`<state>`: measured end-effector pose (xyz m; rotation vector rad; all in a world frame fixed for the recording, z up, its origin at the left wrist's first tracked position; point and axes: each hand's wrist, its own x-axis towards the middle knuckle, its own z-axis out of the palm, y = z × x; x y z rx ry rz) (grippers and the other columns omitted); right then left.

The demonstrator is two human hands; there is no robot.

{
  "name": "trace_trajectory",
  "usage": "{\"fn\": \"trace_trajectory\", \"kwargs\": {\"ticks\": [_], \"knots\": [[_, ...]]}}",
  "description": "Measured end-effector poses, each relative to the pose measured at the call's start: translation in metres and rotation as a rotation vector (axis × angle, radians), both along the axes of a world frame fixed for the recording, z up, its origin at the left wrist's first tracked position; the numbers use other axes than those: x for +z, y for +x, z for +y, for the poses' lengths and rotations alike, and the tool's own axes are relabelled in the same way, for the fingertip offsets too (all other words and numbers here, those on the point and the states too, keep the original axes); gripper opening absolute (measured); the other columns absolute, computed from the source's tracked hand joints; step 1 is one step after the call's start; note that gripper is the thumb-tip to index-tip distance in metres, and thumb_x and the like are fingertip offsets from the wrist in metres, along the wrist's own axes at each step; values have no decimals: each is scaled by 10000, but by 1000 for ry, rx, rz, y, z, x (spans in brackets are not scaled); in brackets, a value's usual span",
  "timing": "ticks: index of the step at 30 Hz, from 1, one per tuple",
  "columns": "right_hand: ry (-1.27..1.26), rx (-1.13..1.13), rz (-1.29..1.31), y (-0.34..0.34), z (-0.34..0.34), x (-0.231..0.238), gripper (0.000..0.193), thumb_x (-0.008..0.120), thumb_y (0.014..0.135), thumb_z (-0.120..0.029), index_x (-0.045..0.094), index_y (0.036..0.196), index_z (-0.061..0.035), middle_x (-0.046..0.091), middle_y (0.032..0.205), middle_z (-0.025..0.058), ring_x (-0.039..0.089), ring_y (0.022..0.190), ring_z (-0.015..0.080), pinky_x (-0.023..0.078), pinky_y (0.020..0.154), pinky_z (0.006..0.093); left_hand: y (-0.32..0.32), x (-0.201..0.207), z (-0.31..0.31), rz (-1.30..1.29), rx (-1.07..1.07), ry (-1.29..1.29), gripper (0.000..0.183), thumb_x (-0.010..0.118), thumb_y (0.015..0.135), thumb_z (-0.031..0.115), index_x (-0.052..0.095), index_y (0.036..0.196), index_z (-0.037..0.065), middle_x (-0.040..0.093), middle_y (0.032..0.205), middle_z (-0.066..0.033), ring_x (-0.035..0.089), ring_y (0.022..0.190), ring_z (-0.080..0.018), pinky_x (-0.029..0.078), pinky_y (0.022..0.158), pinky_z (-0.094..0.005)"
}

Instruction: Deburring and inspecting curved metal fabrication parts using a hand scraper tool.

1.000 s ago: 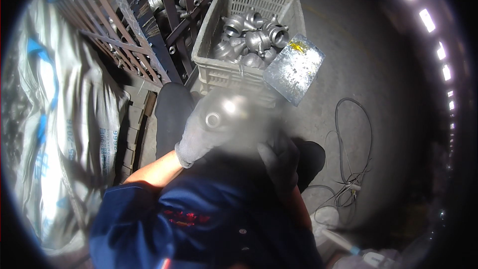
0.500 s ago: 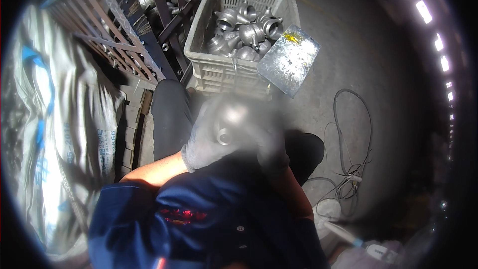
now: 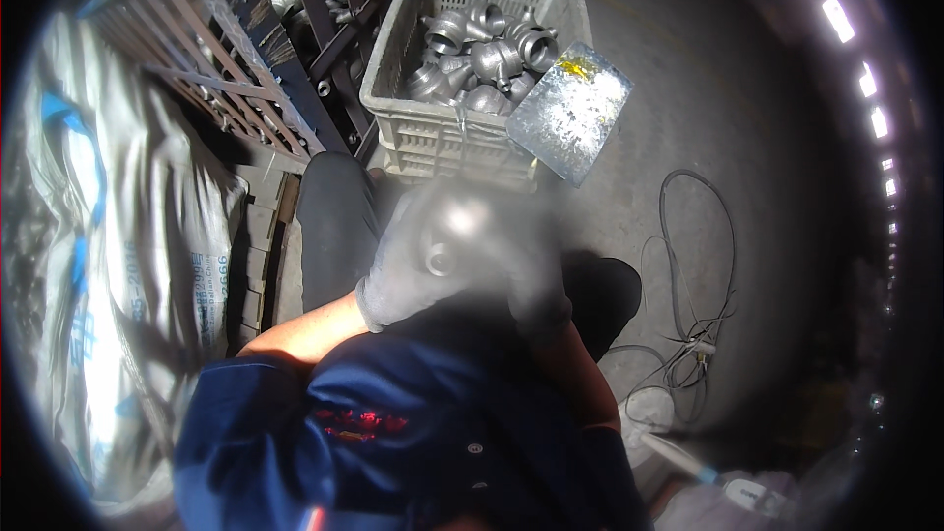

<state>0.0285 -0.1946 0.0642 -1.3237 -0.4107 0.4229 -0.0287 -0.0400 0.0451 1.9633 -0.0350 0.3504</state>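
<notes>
My left hand [image 3: 399,273], in a grey glove, is closed around a grey metal casting [image 3: 440,259] above my lap. One round, hollow end of the casting points up toward me, and its upper part is lost in a bright, hazy smear. My right hand [image 3: 537,290], gloved too, is close against the casting's right side; blur hides its fingers. Beyond my hands stands a grey plastic crate [image 3: 418,116] holding several similar metal castings [image 3: 497,61] with round openings. A worn, shiny metal plate [image 3: 572,113] with a yellow mark leans at the crate's near right corner.
At left are a white woven sack [image 3: 147,265] and a brown metal-barred cage [image 3: 206,88] with more castings behind its bars. A looped black cable [image 3: 733,236] lies on the floor at right. A white-and-blue handled object [image 3: 678,457] is at lower right.
Both hands stay together on the casting, with barely any shift. The whole view has moved slightly, so the crate and plate appear a little higher.
</notes>
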Motion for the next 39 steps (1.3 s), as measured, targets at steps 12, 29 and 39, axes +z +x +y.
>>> {"fn": "trace_trajectory", "kwargs": {"ticks": [12,29,39], "knots": [[-315,-165,-155,3,-29,-35,244,530,853,-28,599,1081,25,565,810,4,475,660,42,379,581,170,5,-12,16,340,-231,-956,761,606,645,97,322,1340,-24,484,1245,-125,476,1149,-211,340,1003,-322],[44,-7,363,-12,-31,-48,123,433,871,-88,538,911,-38,327,532,-40,275,428,54,256,411,215,18,-2,34,197,-346,-1463,470,564,871,208,425,1268,-1,482,1260,-128,475,1162,-228,348,1018,-375],[-165,-178,261,-17,-31,-42,293,464,877,-74,561,1139,12,356,555,-75,264,441,13,231,412,185,23,2,40,259,-104,166,523,613,805,303,513,1188,-39,586,1067,-154,565,1014,-254,442,875,-321]]}}
